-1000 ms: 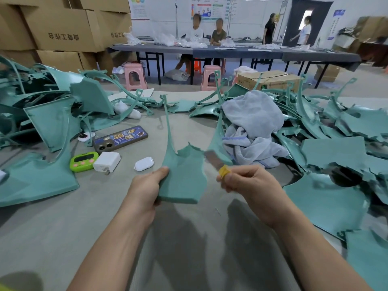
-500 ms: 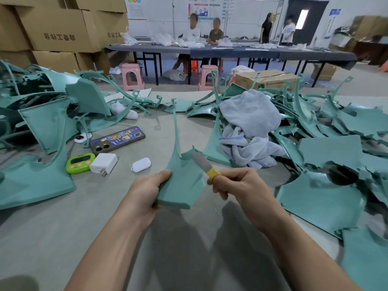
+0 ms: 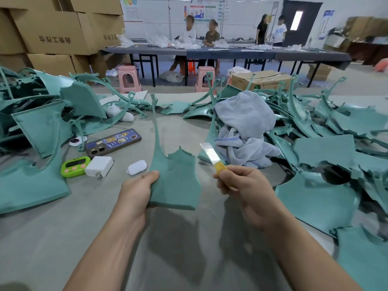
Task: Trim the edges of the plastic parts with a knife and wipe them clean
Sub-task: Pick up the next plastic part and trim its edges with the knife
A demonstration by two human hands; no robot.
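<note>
Left hand (image 3: 136, 190) grips a teal plastic part (image 3: 175, 181) by its lower left edge, thumb on the front face, other fingers hidden behind. The part stands upright over the grey table (image 3: 63, 238), broad at the bottom, jagged along the top, with a thin curved arm rising from its upper left. Right hand (image 3: 247, 190) is fisted tight around the yellow handle of a knife (image 3: 212, 155); the bare shiny blade points up and left, clear of the part, a small gap between blade and the part's right edge.

Left of the hands on the table: white earbud case (image 3: 137, 167), white charger block (image 3: 99, 166), green timer (image 3: 75, 166) touching the charger, then a phone (image 3: 113, 142) face down with a sticker case, and a small white gadget (image 3: 76, 140) just beyond the timer. Right of the knife: crumpled grey-blue towel (image 3: 245, 131) lying on more teal parts.

Heap of teal parts on the left (image 3: 42, 127) and a bigger heap on the right (image 3: 325, 156), some flat panels, some thin curved strips.

Farther back: cardboard box (image 3: 262, 80) behind the towel, two pink stools (image 3: 128, 78), stacked cartons (image 3: 54, 32) at upper left, a long dark table (image 3: 210, 52) with white bags on it, two people seated behind it, two standing near a dark door (image 3: 298, 19).
</note>
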